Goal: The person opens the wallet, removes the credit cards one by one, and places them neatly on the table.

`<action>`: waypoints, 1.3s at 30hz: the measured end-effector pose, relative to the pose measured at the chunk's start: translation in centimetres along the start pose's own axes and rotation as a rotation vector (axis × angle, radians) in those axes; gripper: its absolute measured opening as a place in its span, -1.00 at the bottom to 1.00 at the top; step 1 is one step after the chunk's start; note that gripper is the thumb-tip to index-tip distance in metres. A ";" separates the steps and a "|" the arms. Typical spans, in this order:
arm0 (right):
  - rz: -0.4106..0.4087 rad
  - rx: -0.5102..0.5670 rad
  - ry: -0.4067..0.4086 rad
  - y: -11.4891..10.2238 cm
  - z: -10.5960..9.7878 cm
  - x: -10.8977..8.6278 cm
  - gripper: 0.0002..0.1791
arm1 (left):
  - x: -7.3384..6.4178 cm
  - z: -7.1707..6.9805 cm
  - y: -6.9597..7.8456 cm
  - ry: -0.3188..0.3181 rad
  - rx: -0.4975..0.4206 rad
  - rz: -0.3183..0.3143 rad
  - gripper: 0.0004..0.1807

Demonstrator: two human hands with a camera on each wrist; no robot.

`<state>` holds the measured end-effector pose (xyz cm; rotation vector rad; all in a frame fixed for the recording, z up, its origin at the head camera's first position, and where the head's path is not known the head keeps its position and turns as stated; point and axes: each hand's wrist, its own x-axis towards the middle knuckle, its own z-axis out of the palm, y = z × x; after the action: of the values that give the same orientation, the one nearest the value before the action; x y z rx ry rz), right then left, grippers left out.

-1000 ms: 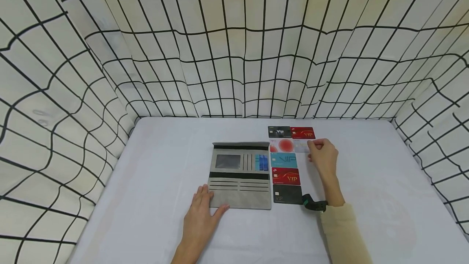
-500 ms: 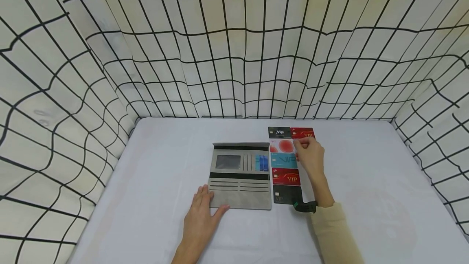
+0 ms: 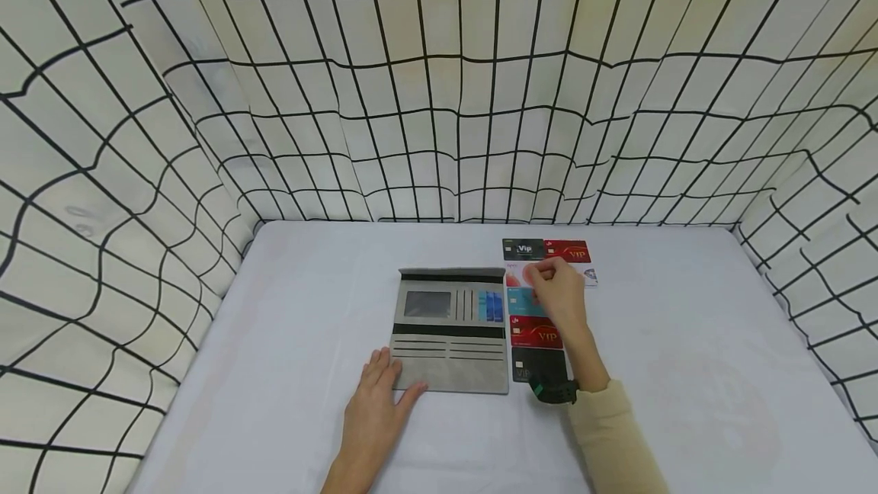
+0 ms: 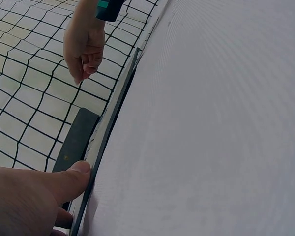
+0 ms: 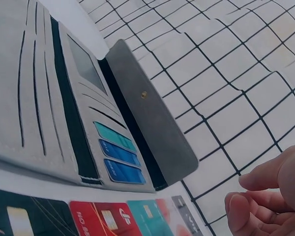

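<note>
One right hand [image 3: 562, 292] hangs right of centre, fingers curled inward, thumb and forefinger tips close together, with no card visible between them. Directly beneath those tips lies a glossy white card printed with red circles [image 3: 514, 274]; whether they touch it cannot be told. Its long axis runs left to right across the frame, while the filled slots of an open grey leather-like wallet [image 3: 449, 376], down and left of the fingertips, stand upright. The right hand is clearly the nearer one to this card.

At lower centre, the left hand [image 3: 373, 402] rests on the wallet's lower-left corner, fingers extended and thumb spread along the bottom edge.

Around the right hand lie smooth, round-cornered rectangles: a black "Vip" card [image 3: 523, 248] and a red card with gold lettering [image 3: 567, 251] above, a pale patterned card [image 3: 591, 274] to the right, and a turquoise card [image 3: 519, 300], a second red card [image 3: 536, 332] and a plain charcoal card [image 3: 538, 362] below. Blue cards [image 3: 490, 306] fill the wallet's upper-right slots. Farther out, a smooth white tabletop [image 3: 295, 303] meets rippled pale fabric with black grid lines [image 3: 439, 82].
</note>
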<state>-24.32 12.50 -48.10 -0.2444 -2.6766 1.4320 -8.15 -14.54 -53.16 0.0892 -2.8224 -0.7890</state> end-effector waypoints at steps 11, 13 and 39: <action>-0.067 -0.009 -0.095 -0.1 1.7 -0.1 -0.71 | 0.1 0.2 0.0 0.012 0.013 0.006 -0.43; -0.083 -0.019 -0.111 0.0 2.1 -0.1 -0.74 | 0.2 0.2 0.0 0.015 0.014 0.006 -0.44; -0.112 -0.083 -0.324 -0.4 5.2 -0.8 -0.83 | -0.1 0.2 -0.2 0.019 0.008 0.021 -0.34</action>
<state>-24.40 7.87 -50.64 0.1433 -2.9492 1.4373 -8.14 -14.58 -53.43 0.0675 -2.8045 -0.7682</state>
